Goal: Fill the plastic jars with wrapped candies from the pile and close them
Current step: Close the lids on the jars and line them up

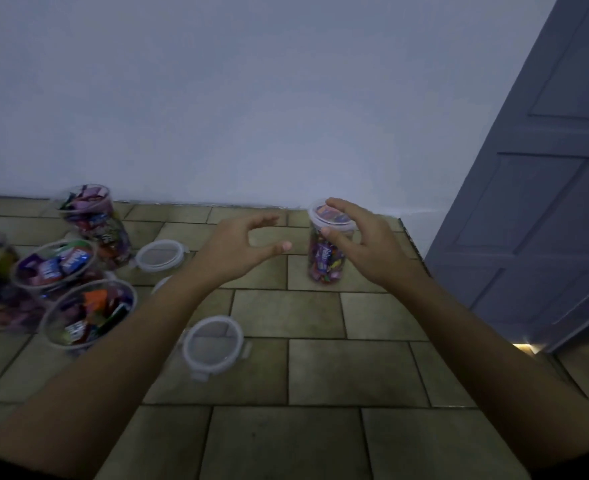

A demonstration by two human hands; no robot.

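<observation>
So the desk (314,368) has a tile-pattern top and runs up to a plain wall (251,98). A panelled door (535,202) stands off to the right, past the desk's edge. On the left there's a cluster of open jars (88,313) stuffed with wrapped candies. I count four, with the leftmost cut off by the frame, and a blurry candy pile (5,317) sits low on that side too. Loose lids (217,344) lie on the desk between that cluster and the middle: one near, just beside the left forearm, one further back next to the far open jar, and a third mostly hidden behind that forearm. The one that matters is the closed jar (326,258), upright at the far right of the desk, well apart from the others, packed with candies and with its snap lid (331,216) on. The right hand (369,247) comes in from the right and covers that side of it. Its fingers (341,207) are curled over the lid's top, and the thumb presses the jar's side just under the rim. The left hand (237,251) hangs just left of the jar without touching it, fingers and thumb bent into a loose C with a gap between the tips, holding nothing.
</observation>
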